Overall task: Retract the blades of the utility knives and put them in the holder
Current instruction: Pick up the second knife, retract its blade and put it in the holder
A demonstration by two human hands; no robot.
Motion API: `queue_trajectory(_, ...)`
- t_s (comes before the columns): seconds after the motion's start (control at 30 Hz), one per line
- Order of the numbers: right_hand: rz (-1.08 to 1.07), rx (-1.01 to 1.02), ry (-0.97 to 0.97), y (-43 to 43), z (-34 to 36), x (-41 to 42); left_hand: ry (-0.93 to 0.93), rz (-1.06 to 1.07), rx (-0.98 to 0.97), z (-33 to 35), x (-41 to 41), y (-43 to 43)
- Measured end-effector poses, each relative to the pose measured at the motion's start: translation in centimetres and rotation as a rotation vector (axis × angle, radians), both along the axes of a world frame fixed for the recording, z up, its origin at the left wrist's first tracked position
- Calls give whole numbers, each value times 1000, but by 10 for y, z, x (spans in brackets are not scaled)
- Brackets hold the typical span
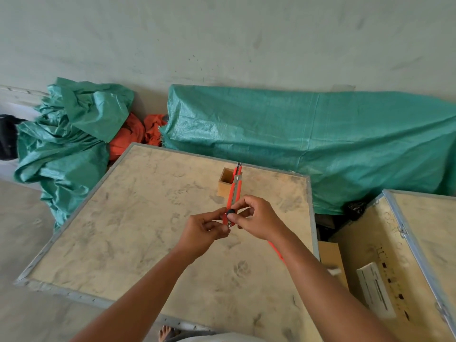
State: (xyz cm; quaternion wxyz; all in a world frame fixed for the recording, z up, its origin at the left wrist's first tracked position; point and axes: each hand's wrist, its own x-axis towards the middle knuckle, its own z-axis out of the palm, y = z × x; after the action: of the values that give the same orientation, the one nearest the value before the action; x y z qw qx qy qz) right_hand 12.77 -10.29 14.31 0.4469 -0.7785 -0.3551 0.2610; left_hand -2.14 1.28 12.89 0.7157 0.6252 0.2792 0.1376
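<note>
Both hands work the lock end of an orange utility knife, its blade not yet drawn back.

The left hand (206, 227) pinches the butt of the utility knife (233, 197) with closed fingers, and the right hand (256, 218) closes thumb and forefinger around the black lock wheel (231, 213) near that end. The knife points away from the hands, and its metal tip (238, 166) appears to show blade. The wooden holder (226, 183) stands on the table (123, 243) just beyond the hands, behind the knife, and looks empty. A second orange knife (275, 250) seems to lie under the right forearm, mostly hidden. I judge this the retracting step: the wheel needs loosening, then the slider drawn back toward the hands before the knife goes into the holder.
</note>
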Motion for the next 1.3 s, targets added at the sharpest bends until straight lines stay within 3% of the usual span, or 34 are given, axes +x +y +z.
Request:
queue_trajectory(0.13, 9, 46, 85, 15, 2, -9, -6, -45, 59, 6, -7, 23)
queue_trajectory(0.3, -106, 35, -30, 31, -1, -16, -11, -102, 106, 11, -7, 43)
queue_trajectory(0.47, -66, 68, 15, 34, 1, -10, -13, -122, 110, 12, 0, 54)
queue_trajectory(0.7, -217, 57, -28, 42, -11, 0, -3, -157, 111, 5, 21, 62)
queue_trajectory(0.87, -280, 73, 77, 52, -19, 27, 35, -164, 113, -8, 42, 73)
queue_trajectory(1.17, -275, 51, -59, 93, -20, 104, 123, -98, 219, -26, 119, 105)
queue_trajectory(1.3, -370, 70, -133, 118, -37, 137, 186, -56, 324, -44, 161, 126)
